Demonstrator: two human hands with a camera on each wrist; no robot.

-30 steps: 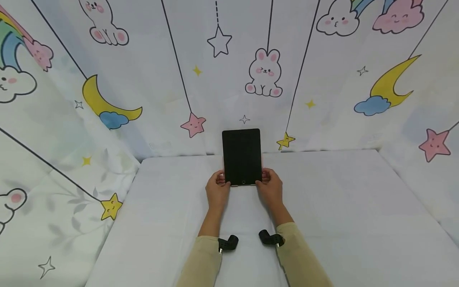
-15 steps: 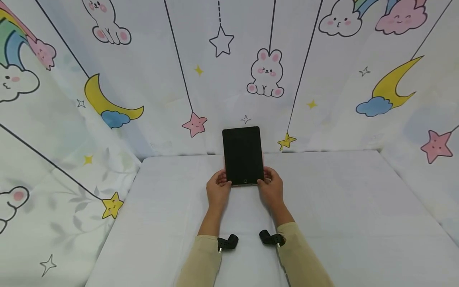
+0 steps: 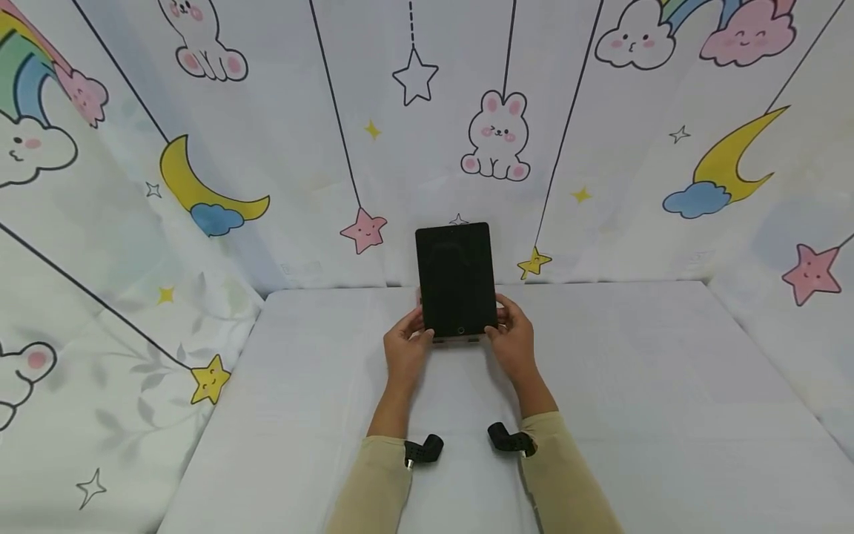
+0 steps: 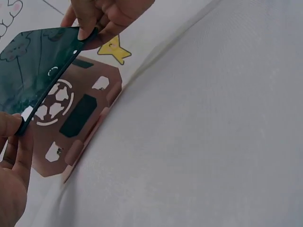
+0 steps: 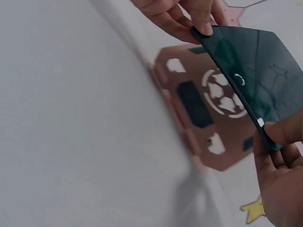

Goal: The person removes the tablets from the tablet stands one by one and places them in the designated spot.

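Note:
A black tablet tilts upright at the back of the table, held by both hands at its lower corners. My left hand pinches the left corner, thumb on the front and fingers behind. At the right corner, my right hand grips the same way. Behind the tablet stands a pink tablet stand with a football-shaped cutout and dark pads. In the wrist views the tablet's lower edge is apart from the stand, with a gap between them. Most of the stand is hidden in the head view.
The table is covered in white cloth. Close behind the stand rises a white backdrop printed with moons, stars and bunnies. Each sleeve carries a small black wrist camera, one left and one right.
The tablet has moved up and slightly right in the head view, away from the stand, whose pink base now shows below it. Both hands moved with it.

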